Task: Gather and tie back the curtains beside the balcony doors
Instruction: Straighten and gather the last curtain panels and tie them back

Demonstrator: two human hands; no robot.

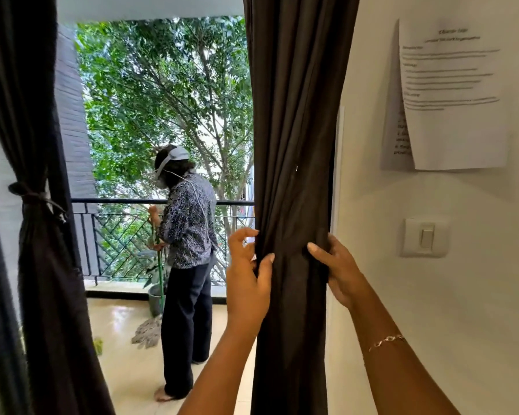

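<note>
At the far left the left curtain (42, 265) hangs gathered, cinched at mid-height by a dark tie (33, 197) knotted round it. Past it the doorway is open onto the balcony, where a black railing (117, 202) runs in front of green trees (162, 85). A person (189, 235) in a patterned shirt and dark trousers stands barefoot on the pale tiled floor (120, 324), back to the camera, holding a green-handled mop (147, 330) whose head rests on the tiles near a grey pot (155, 298).

The left grip (246, 283) is curled round the left edge of the right curtain (294, 175), thumb across the front folds. This dark curtain hangs bunched beside the wall, with no tie on it. The right grip (339, 268) clasps its right edge at about the same height, thumb pressing into the cloth; a thin bracelet (385, 341) sits on that forearm.

On the cream wall (477, 295) to the right are a light switch (426, 237) and, above it, printed sheets of paper (453, 94), too blurred to read.
</note>
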